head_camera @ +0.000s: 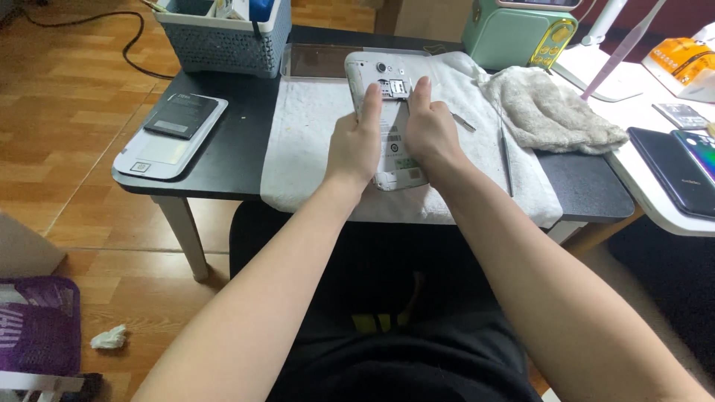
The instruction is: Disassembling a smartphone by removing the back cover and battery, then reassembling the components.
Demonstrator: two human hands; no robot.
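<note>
- The left hand [354,145] is closed around the left edge of a white phone [386,119] with its back cover off, thumb stretched up along the bare inner back
- The right hand [430,132] grips the right edge of the same phone, thumb lying up beside the left one; the two thumbs are just apart, with the card slots showing between them
- The phone is held lengthwise over the middle of a white towel [313,141] spread on a black low table [246,141], its top end pointing away from the person
- A thin metal tool [507,158] lies on the towel to the right of the hands, and tweezers [462,120] sit just beyond the right hand
- A crumpled grey cloth [547,112] lies at the towel's right end
- At the table's left end rests a white back cover [160,152] with a black battery [181,115] lying on it
- A grey plastic basket [223,41] stands at the far left of the table
- A mint-green box [514,33] stands at the far right
- Two dark phones [681,167] lie on a white table [640,119] further right
</note>
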